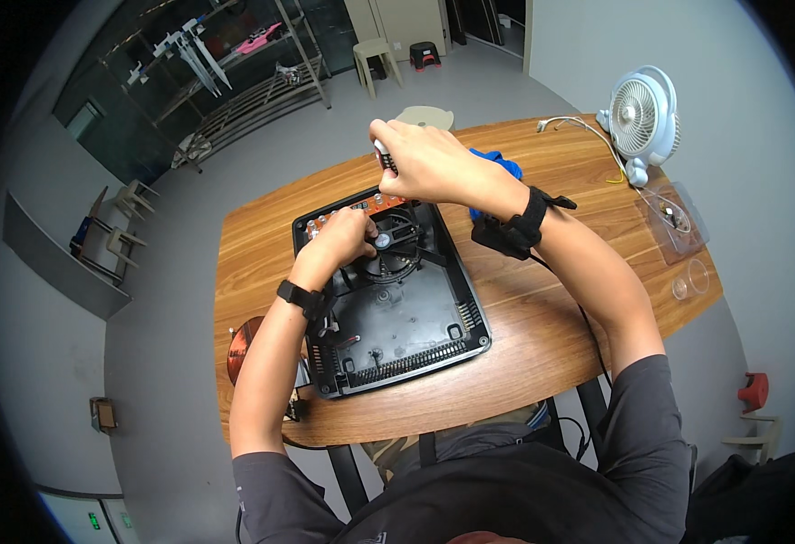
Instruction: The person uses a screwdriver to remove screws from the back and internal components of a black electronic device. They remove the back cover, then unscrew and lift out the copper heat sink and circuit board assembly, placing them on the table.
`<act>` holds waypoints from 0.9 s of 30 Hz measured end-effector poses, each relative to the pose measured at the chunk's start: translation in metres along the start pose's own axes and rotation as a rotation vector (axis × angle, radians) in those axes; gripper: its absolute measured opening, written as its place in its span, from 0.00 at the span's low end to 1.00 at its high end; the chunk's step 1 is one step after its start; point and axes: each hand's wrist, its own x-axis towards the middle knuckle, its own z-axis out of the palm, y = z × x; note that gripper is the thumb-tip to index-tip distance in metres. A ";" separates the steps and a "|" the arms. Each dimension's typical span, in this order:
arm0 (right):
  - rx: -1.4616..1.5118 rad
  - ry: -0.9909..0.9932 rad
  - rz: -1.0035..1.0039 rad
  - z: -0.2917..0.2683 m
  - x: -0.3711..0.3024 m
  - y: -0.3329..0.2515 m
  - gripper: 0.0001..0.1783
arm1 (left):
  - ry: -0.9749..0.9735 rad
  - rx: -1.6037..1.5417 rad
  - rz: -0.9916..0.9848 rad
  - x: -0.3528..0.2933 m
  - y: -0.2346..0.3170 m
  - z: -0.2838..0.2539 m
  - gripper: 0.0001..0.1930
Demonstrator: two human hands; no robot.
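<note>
A black plastic appliance housing, its top off, lies on the wooden table before me. Inside its far half sit a round black fan and an orange circuit board. My left hand reaches into the housing beside the fan, fingers bent and closed; whatever is between them is hidden. Above the far edge, my right hand is wrapped round a black-and-white tool handle; its working end cannot be made out. A copper-coloured coil lies left of the housing, partly behind my left forearm.
Blue cloth-like material lies beyond my right wrist. At the far right stand a white fan with its cable, a clear plastic tray and a transparent cup. A stool stands past the table's far edge.
</note>
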 end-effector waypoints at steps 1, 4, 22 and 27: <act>0.016 -0.002 -0.003 0.000 0.000 0.000 0.18 | 0.003 -0.005 0.008 0.000 0.001 0.000 0.19; 0.044 -0.089 0.001 -0.009 -0.001 -0.005 0.16 | -0.034 0.025 -0.023 -0.001 0.006 -0.005 0.19; 0.079 -0.047 -0.066 0.001 0.003 0.002 0.14 | -0.024 -0.001 -0.026 -0.002 0.003 -0.002 0.20; 0.120 0.014 -0.100 0.012 0.007 0.014 0.14 | -0.030 -0.006 -0.026 0.004 0.003 0.000 0.20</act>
